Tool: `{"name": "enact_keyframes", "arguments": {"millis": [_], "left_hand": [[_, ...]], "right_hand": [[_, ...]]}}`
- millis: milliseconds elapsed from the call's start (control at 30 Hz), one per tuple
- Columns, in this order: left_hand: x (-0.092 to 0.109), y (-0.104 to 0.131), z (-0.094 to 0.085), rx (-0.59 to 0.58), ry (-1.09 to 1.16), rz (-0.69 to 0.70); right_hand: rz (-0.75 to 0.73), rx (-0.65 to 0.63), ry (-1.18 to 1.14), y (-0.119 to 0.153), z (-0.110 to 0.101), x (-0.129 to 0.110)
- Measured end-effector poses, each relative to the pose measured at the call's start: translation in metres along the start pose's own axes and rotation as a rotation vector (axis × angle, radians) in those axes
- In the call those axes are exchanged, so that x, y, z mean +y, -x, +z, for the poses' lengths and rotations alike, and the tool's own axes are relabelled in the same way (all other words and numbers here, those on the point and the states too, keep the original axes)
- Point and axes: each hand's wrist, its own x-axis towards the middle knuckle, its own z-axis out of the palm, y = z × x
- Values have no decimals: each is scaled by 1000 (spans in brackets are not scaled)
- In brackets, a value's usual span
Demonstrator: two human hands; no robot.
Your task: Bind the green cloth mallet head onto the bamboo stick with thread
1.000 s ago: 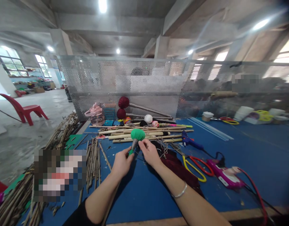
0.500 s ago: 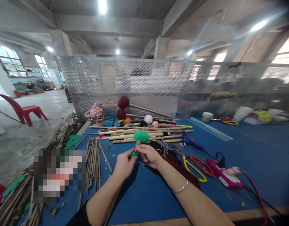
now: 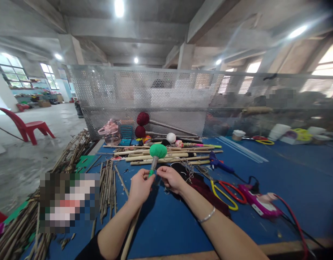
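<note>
A mallet (image 3: 158,151) with a round green head is held upright at a slant over the blue table. Its neck is wrapped in grey, with a green band below, and the pale wooden stick runs down past my left forearm. My left hand (image 3: 140,187) is closed around the stick just under the neck. Close to the right of the band, my right hand (image 3: 171,179) is closed in a pinch. Whatever its fingertips hold, if anything, is too small to make out. Dark red cloth (image 3: 206,193) lies beside my right wrist.
Wooden sticks (image 3: 161,156) and two dark red-headed mallets (image 3: 142,118) lie behind. Bundled twigs (image 3: 108,187) are at left. Scissors (image 3: 226,193), a blue glue gun (image 3: 222,163) and a magenta power strip (image 3: 260,202) lie at right. A perforated metal screen (image 3: 177,104) stands behind.
The green mallet has shifted left and turned slightly, showing more of its grey neck and stick. My left hand moved left with it, and the gap to my right hand has widened.
</note>
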Motion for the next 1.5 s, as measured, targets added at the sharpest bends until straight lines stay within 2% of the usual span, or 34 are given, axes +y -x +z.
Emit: {"name": "enact_keyframes", "arguments": {"millis": [167, 300, 400, 500, 600, 667, 833, 1033, 1133, 1200, 1267, 1400, 1500], "left_hand": [[3, 0, 4, -103, 217, -85], [2, -1, 8, -195, 398, -140], [0, -1, 10, -239, 413, -214], [-4, 1, 12, -156, 252, -211], [-10, 0, 12, 26, 36, -51], [-12, -1, 11, 67, -61, 25], [-9, -2, 8, 12, -59, -10], [0, 2, 10, -83, 210, -126], [2, 2, 10, -162, 343, -143], [1, 3, 10, -211, 338, -179], [0, 3, 10, -195, 229, -179], [-3, 4, 8, -48, 7, -8], [-3, 3, 7, -39, -34, 41]], "right_hand": [[-77, -35, -18, -4, -3, 1], [-77, -162, -103, -5, -2, 2], [-65, -177, -128, -5, -1, 6], [-64, -98, -93, -7, -2, 11], [-53, -63, -58, -8, 0, 14], [-53, -62, -47, -8, 2, 14], [-53, -70, -43, -6, 2, 11], [-52, -204, -137, -6, -6, 6], [-73, -192, -162, -7, -7, 5], [-81, -151, -143, -7, -7, 6], [-75, -119, -98, -7, -7, 8], [-61, -117, -12, -8, -7, 13], [-112, -105, 39, -11, -8, 15]]}}
